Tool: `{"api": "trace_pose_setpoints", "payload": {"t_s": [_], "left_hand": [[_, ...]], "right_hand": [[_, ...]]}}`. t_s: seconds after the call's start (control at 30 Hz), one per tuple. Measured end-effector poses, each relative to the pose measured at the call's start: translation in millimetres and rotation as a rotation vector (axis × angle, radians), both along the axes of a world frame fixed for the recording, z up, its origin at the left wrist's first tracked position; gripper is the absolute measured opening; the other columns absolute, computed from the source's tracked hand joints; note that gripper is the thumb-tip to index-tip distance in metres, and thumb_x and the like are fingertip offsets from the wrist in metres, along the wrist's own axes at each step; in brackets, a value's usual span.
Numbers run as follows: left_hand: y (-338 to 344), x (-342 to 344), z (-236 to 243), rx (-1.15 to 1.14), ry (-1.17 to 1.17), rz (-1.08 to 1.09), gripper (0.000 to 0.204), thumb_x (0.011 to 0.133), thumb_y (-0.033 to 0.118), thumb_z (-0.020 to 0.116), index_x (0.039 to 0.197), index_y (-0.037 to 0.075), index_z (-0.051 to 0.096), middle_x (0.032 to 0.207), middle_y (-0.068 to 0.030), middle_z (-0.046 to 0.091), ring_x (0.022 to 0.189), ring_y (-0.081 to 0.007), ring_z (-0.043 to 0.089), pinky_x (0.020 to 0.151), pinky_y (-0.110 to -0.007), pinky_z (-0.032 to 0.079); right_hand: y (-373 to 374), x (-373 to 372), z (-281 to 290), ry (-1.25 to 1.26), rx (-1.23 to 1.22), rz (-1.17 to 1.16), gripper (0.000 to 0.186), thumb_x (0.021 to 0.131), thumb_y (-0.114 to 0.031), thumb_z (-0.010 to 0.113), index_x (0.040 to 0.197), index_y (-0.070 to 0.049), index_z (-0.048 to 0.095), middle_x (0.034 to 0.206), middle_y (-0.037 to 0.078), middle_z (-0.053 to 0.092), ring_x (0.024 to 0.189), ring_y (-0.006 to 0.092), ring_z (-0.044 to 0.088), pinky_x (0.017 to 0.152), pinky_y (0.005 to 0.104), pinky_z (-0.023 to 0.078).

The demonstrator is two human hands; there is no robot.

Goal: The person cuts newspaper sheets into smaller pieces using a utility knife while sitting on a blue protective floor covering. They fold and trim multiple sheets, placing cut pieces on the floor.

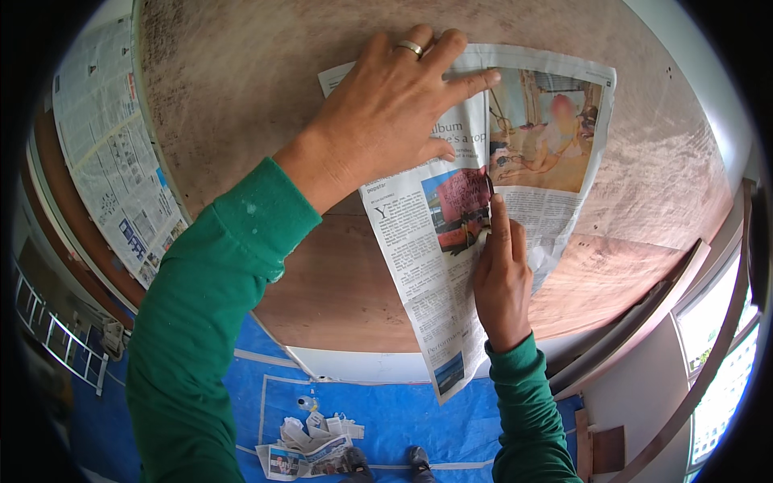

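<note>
Brown wooden surface (330, 290) with a newspaper sheet (419, 274) on it

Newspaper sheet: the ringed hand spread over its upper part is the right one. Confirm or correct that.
Wrong side: the head view shows the ring on the left hand, which is spread over the upper part of the newspaper sheet.

Indoor work site, seemingly mid-renovation: blue floor sheeting (378, 409), ladder (48, 332), newspaper-covered panel (113, 153).
</note>
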State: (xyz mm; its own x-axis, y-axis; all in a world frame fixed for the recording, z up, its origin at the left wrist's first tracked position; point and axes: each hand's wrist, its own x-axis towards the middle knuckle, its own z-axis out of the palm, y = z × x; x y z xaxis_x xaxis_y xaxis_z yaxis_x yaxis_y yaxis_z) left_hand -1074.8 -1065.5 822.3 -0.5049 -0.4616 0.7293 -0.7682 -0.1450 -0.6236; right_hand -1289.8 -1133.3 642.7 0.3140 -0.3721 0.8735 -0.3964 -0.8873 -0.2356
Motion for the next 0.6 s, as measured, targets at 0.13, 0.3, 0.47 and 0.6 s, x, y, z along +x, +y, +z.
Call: {"api": "trace_pose_setpoints", "payload": {"t_s": [0.13,0.3,0.47,0.6], "left_hand": [[-0.1,-0.2,0.1,0.013,0.022,-0.021,0.090,0.076,0.046,0.098,0.159,0.031,0.065,0.151,-0.0105,0.057,0.138,-0.0333,0.057,0.102,-0.049,0.055],[0.0,-0.1,2.7,0.005,0.002,-0.003,0.089,0.076,0.048,0.098,0.158,0.031,0.065,0.150,-0.0107,0.057,0.136,-0.0336,0.057,0.103,-0.049,0.053],[5.1,-5.1,2.9,0.009,0.002,0.053,0.092,0.078,0.055,0.095,0.161,0.032,0.062,0.154,-0.0116,0.054,0.135,-0.0346,0.057,0.102,-0.049,0.051],[7.4,-9.5,0.8,0.018,0.007,0.130,0.095,0.080,0.057,0.094,0.165,0.033,0.058,0.157,-0.0126,0.050,0.135,-0.0350,0.056,0.103,-0.050,0.051]], "right_hand": [[4.9,-4.6,-3.6,0.023,0.101,-0.003,0.075,0.102,0.012,0.057,0.172,-0.009,0.042,0.129,0.021,0.066,0.101,0.0417,0.075,0.082,0.0510,0.063],[6.4,-8.5,-5.2,0.039,0.127,0.019,0.074,0.100,0.011,0.059,0.171,-0.006,0.043,0.129,0.022,0.066,0.102,0.0432,0.074,0.083,0.0517,0.062],[-0.3,-14.7,-9.6,-0.050,0.021,0.071,0.081,0.098,0.009,0.061,0.173,-0.009,0.037,0.123,0.019,0.065,0.092,0.0438,0.073,0.072,0.0526,0.063],[3.0,-33.2,-13.8,-0.177,-0.115,0.096,0.072,0.104,0.007,0.062,0.171,-0.006,0.040,0.120,0.022,0.066,0.092,0.0406,0.073,0.075,0.0475,0.063]]}}
